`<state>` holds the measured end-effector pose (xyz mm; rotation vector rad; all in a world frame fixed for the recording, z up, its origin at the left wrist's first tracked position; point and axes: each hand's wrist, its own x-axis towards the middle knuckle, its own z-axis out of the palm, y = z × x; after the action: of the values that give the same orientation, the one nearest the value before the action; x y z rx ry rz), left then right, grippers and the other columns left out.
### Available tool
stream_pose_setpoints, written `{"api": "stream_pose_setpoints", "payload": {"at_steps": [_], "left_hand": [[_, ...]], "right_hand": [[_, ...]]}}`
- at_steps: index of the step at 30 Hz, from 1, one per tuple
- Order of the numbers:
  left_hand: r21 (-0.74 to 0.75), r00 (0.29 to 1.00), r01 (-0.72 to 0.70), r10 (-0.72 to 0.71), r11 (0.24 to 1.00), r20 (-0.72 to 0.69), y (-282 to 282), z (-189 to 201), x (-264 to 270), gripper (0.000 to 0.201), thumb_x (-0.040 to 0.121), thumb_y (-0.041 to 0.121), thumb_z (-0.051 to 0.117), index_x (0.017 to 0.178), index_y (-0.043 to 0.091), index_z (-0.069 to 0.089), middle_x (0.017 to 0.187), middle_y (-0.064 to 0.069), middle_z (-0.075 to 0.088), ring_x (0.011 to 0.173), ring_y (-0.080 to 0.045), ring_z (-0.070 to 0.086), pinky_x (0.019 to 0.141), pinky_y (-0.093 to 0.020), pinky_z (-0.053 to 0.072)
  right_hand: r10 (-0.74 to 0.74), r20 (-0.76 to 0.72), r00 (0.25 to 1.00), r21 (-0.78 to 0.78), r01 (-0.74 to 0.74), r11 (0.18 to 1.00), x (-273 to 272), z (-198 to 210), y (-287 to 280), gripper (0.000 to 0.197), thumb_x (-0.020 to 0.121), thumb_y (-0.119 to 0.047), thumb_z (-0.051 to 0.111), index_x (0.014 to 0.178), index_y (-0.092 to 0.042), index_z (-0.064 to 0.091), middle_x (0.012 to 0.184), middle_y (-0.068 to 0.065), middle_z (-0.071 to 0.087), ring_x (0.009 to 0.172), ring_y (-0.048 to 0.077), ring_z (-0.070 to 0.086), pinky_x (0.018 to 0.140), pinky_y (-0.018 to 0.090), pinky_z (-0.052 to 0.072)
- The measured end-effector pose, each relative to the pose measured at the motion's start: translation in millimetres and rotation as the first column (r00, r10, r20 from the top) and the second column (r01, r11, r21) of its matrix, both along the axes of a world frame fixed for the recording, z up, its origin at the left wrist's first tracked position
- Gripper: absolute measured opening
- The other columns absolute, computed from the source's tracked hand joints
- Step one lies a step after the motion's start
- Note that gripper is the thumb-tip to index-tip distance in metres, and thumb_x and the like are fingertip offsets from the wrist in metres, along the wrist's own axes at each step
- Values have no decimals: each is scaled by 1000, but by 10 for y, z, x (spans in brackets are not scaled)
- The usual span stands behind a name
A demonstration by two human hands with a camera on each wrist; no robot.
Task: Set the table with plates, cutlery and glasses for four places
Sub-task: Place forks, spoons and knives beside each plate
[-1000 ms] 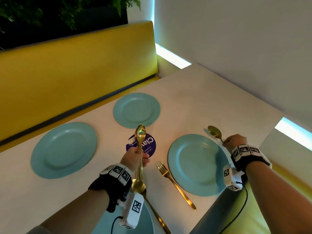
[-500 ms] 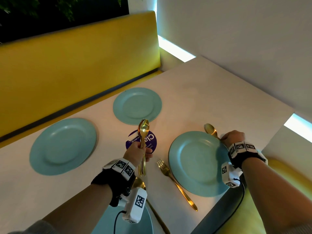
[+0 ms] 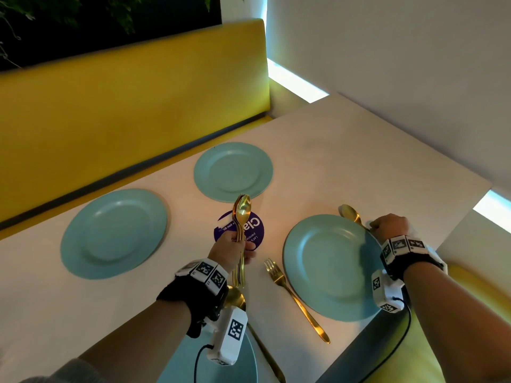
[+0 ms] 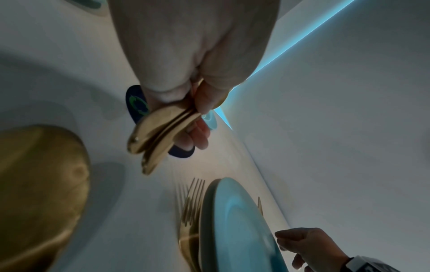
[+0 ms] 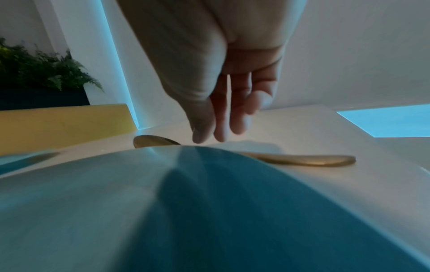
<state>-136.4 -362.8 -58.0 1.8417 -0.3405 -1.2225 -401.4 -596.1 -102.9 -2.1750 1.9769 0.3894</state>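
Bare table (image 3: 345, 150) past the plates (image 3: 232, 172); wall (image 3: 401, 64) bounds it.

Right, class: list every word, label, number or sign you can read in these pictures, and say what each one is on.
"Cla": large white letters, upside down, on the purple coaster; the rest is hidden behind the spoons that the left hand holds.
Small white lines on the coaster: too small to read.
Square black-and-white code markers on both wristbands and on the wrist cameras: patterns, no words.
Plates, fork: no text.
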Motion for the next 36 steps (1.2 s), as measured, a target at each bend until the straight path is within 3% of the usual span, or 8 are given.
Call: {"api": "stream_pose_setpoints", "payload": {"at_steps": [3,6,9,12,16,23,28,36], "left_hand": [[-8,1000,-2,2,1000,8,49,23,12,19,95,6,45,113,2,52,82,-6,64,68,-15,62,62,-25,53],[-22,1000,6,-6,1000,11,113,65,28,18,95,6,47,110,2,54,82,-7,64,64,-13,61,51,-18,50],[-58,999,38,-40,998,-30,183,138,44,12,96,3,43,95,2,55,78,-6,62,56,-10,55,41,-15,42],[-89,996,45,-52,995,-76,283,245,60,21,97,1,40,80,9,51,76,-5,60,51,-10,49,46,-20,35],[-100,986,128,-137,987,-90,493,405,135,24,96,-1,39,79,9,52,74,-5,58,45,-7,46,45,-19,33],[-165,957,160,-194,973,-214,1018,540,340,28,99,1,36,75,8,50,59,-4,57,33,-5,46,35,-15,31],[-177,957,208,-237,962,-164,1369,621,425,30,99,-2,32,75,2,50,70,-12,55,31,-6,48,32,-14,32],[-144,942,288,-307,947,-138,1503,620,567,29,95,-7,34,74,2,52,70,-12,57,35,-9,56,34,-16,35]], "right_hand": [[-22,69,997,-47,25,999,177,229,136,26,93,-33,55,110,-21,71,114,9,67,105,30,62,86,34,51],[63,196,979,-81,-48,996,533,555,397,28,93,-33,53,110,-19,70,113,13,67,106,33,61,87,36,51],[261,332,907,-104,-240,965,972,794,812,25,91,-23,55,112,-25,69,117,4,67,108,26,62,91,32,49],[506,390,770,-117,-503,856,1383,907,1322,25,93,-21,53,110,-23,71,113,1,69,106,21,62,93,30,48],[711,309,631,-135,-711,690,1700,952,1896,28,95,-21,46,109,-23,70,108,2,68,103,23,60,86,35,51],[773,255,581,-177,-758,628,1875,1098,2511,29,97,-22,42,107,-19,69,109,1,65,105,21,59,79,32,49],[839,137,526,-174,-821,543,1958,1180,2902,26,98,-19,41,104,-16,66,103,5,66,98,23,63,73,33,51],[906,94,413,-86,-903,421,2082,1209,2983,26,96,-14,46,114,-18,64,110,5,62,104,25,60,81,35,50]]}}
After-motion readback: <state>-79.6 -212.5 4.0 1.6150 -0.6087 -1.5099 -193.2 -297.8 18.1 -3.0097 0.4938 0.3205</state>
